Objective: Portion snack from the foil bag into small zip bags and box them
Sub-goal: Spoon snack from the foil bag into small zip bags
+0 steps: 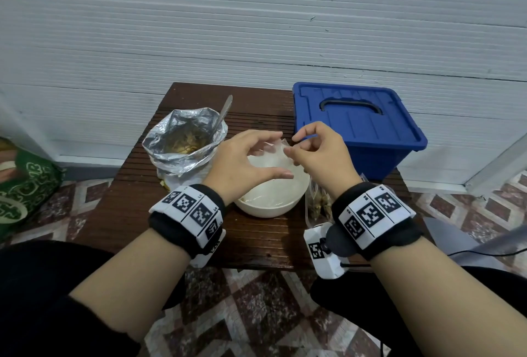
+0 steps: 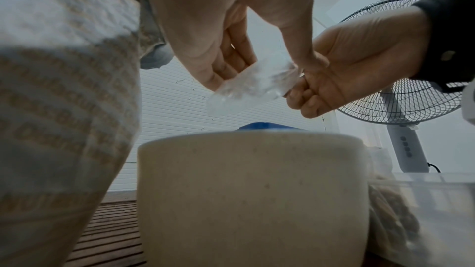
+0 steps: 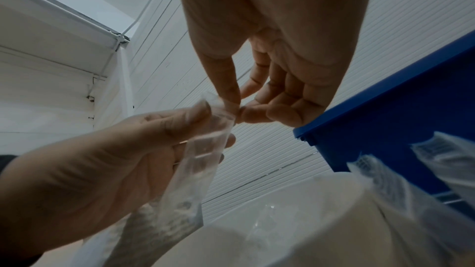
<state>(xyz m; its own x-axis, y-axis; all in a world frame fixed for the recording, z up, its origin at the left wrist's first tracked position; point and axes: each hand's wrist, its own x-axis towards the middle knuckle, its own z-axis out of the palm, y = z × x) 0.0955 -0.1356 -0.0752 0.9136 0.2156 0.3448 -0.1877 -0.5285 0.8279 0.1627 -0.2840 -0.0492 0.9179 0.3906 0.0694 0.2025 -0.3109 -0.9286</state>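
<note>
Both hands hold one small clear zip bag [image 1: 278,151] above the white bowl [image 1: 271,208]. My left hand [image 1: 251,157] curls its fingers and thumb round the bag's left side. My right hand [image 1: 310,148] pinches the bag's top edge between thumb and finger. The bag [image 2: 246,86] looks empty in the left wrist view and hangs down in the right wrist view [image 3: 200,161]. The open foil bag [image 1: 182,142] with snack inside stands at the left, a spoon [image 1: 224,111] leaning in it. The blue box [image 1: 356,125] sits shut at the back right.
Filled zip bags [image 1: 318,202] lie at the bowl's right, under my right wrist. More empty clear bags [image 3: 270,216] lie in the bowl. The small dark wooden table [image 1: 128,205] stands against a white wall. A fan [image 2: 403,96] is at the right.
</note>
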